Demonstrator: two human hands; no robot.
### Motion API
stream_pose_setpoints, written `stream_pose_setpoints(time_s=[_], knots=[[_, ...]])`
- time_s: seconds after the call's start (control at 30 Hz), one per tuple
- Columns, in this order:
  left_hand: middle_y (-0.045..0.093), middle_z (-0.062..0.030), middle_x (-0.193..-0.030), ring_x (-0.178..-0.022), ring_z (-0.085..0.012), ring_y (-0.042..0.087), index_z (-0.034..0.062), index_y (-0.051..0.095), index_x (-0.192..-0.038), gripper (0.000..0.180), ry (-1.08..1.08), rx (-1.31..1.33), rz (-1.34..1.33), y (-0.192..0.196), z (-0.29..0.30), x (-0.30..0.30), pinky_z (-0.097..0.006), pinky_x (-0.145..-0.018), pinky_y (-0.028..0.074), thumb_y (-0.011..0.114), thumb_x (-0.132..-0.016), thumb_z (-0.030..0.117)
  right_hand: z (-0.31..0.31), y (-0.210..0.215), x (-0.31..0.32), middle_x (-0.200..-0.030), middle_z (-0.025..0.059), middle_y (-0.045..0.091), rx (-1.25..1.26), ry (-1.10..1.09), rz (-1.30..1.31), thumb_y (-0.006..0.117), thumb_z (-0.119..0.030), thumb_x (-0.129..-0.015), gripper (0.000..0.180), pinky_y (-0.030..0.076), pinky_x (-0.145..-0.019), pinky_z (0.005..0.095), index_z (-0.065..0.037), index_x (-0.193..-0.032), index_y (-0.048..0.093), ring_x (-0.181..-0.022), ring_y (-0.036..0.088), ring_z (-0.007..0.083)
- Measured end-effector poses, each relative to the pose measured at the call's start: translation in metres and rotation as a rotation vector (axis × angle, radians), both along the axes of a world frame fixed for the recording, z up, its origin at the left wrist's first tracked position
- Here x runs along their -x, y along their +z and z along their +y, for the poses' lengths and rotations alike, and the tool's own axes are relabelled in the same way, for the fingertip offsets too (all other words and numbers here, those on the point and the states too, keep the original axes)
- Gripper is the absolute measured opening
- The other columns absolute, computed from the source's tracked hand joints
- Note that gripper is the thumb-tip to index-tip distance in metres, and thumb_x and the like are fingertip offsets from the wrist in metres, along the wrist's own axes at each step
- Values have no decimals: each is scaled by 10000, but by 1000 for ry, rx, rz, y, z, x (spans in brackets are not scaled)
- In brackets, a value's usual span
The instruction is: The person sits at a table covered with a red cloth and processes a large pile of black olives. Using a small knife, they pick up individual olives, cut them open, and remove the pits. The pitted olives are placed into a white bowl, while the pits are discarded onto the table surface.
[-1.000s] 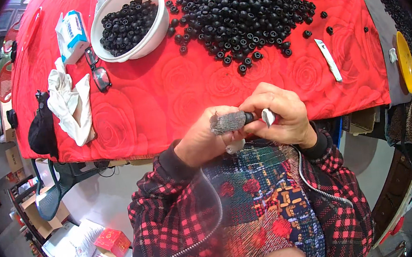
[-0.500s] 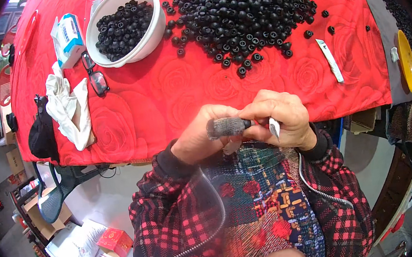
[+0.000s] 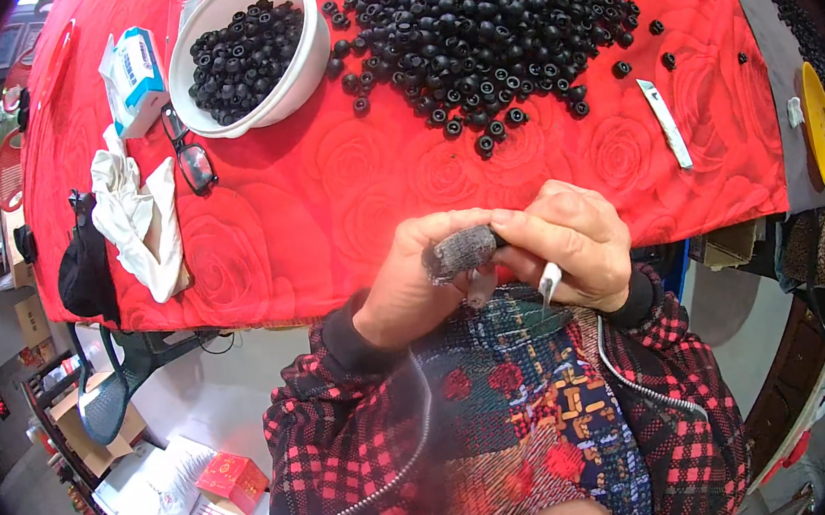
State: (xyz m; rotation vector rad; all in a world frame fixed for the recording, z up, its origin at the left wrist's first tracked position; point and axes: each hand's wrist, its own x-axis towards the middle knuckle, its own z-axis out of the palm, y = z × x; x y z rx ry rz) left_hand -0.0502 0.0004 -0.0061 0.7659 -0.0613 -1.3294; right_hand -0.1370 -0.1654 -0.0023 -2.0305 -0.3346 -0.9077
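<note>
My left hand (image 3: 410, 278) and my right hand (image 3: 577, 245) meet over the near edge of the table, in front of my chest. A grey fabric cover (image 3: 460, 254) wraps the tip of one left digit. Pinched between the two hands is a small black part (image 3: 499, 235), mostly hidden by the fingers. My right hand is also closed round a white tool with a slim, pointed blade (image 3: 550, 281) that sticks out below the fingers. A large heap of round, hollow black parts (image 3: 480, 39) lies beyond my hands.
A white bowl (image 3: 316, 56) holds more black parts at the back left. Near it lie a blue-white pack (image 3: 138, 80), glasses (image 3: 194, 165), white gloves (image 3: 142, 216) and a black cloth item (image 3: 83, 257). A white strip (image 3: 664, 123) lies right on the red tablecloth (image 3: 345, 189).
Both hands have shifted slightly right, and the grey-covered digit has tilted. The blade in my right hand has turned and points more downward. The black part is more covered by fingers.
</note>
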Motion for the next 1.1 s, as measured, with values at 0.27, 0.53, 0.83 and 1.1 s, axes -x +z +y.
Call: stream_pose_setpoints(time_s=[0.27, 0.53, 0.83, 1.1], knots=[[625, -66, -905, -640, -114, 584, -16, 597, -1129, 243, 111, 5, -4, 4, -4, 4, -224, -535, 471, 536, -936, 118, -3, -7, 3, -679, 42, 537, 116, -18, -62, 707, -65, -556, 459, 337, -435, 304, 35, -1000, 644, -508, 478, 169], [596, -56, -900, -635, -105, 573, -43, 634, -1050, 198, 165, 63, -222, 5, -5, -1, -225, -540, 470, 595, -906, 87, -13, 13, 17, -883, 174, 579, -260, 105, 375, 629, -48, -750, 368, 466, -602, 368, 27, -1100, 543, -699, 573, 310], [591, -83, -936, -673, -134, 592, -33, 631, -1068, 188, 113, 44, -473, -1, -5, -5, -235, -514, 480, 573, -911, 52, -11, 12, 12, -820, 146, 558, -130, -20, 487, 629, -69, -817, 265, 453, -615, 399, 6, -1062, 560, -714, 566, 326], [588, -89, -942, -678, -141, 592, -29, 628, -1087, 203, 133, 67, -395, -1, -6, -3, -236, -518, 478, 568, -918, 65, -11, 11, 10, -808, 147, 551, -133, -21, 488, 635, -73, -820, 256, 451, -611, 399, 8, -1051, 558, -712, 566, 328]])
